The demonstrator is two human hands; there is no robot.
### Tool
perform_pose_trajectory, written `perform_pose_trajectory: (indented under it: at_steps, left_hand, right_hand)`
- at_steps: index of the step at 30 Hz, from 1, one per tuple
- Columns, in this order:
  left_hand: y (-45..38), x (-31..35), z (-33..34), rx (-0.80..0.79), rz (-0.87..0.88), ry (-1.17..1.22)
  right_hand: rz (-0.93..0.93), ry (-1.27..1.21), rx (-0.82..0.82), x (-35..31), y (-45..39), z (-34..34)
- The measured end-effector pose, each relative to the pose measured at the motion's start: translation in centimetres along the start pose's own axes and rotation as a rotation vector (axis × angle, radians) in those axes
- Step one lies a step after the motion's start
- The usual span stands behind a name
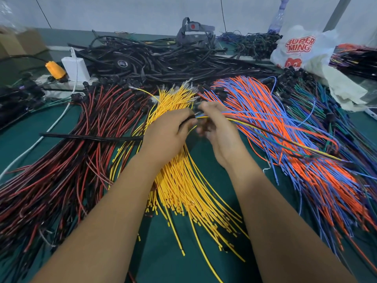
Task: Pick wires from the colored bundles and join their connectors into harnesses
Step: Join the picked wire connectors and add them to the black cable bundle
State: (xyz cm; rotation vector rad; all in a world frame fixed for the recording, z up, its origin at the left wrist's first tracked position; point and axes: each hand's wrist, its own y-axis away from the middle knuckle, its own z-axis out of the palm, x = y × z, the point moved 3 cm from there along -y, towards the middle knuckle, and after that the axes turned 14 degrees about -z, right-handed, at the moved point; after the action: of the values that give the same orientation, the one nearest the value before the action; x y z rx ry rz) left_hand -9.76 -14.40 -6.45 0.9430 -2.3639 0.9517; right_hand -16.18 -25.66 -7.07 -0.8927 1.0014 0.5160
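While red letters reading "SUPER MING" show on the white bag [299, 48], the left hand [167, 133] and right hand [216, 127] pinch thin mixed-colour wires [265, 129] between their fingertips, above the yellow bundle [183, 180]; orange-blue bundle [285, 119] lies right of the fingers.

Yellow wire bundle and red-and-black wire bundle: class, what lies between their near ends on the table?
In the head view, bare green mat separates the yellow wire bundle from the red-and-black wire bundle, partly covered by the person's left forearm.

Green table [204, 260], red-black wires [61, 170], yellow wires [183, 186], orange-blue wires [285, 123], possibly a power strip [61, 83]
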Motion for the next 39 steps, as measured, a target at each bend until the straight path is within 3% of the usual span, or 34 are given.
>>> perform_pose_trajectory:
  at_steps: [3,5,13,15,22,27,30,36,39]
  left_hand:
    - [-0.3,-0.9,-0.2,0.001,-0.093,0.032]
    - [-0.3,-1.3,-0.4,-0.019,-0.11,-0.033]
    - [0.1,-1.7,-1.1,-0.035,-0.104,-0.241]
    - [0.1,-1.4,-0.9,-0.037,-0.097,-0.281]
    - [0.5,-0.5,-0.4,-0.042,-0.097,-0.351]
    - [0.6,0.4,-0.3,-0.037,-0.048,-0.379]
    - [0.8,0.6,-0.1,-0.037,-0.049,-0.324]
    - [0.1,-1.0,0.0,-0.105,-0.344,0.087]
    - [0.0,-1.2,-0.5,-0.085,-0.278,-0.07]
  right_hand:
    - [-0.008,-0.157,0.225,-0.5,-0.4,-0.6]
    - [0.004,-0.13,0.342,-0.5,-0.5,-1.1]
    - [-0.051,0.028,0.391,-0.5,-0.2,-1.7]
    - [-0.03,0.037,0.339,-0.5,-0.2,-1.5]
    - [-0.119,0.193,-0.089,0.0,0.4,0.4]
    - [-0.129,0.264,-0.17,0.2,0.7,1.2]
    - [-0.089,0.238,-0.125,0.2,0.7,1.0]
    - [0.033,-0.171,0.111,-0.8,0.1,-0.1]
    - [0.071,-0.258,0.254,-1.2,-0.3,-1.2]
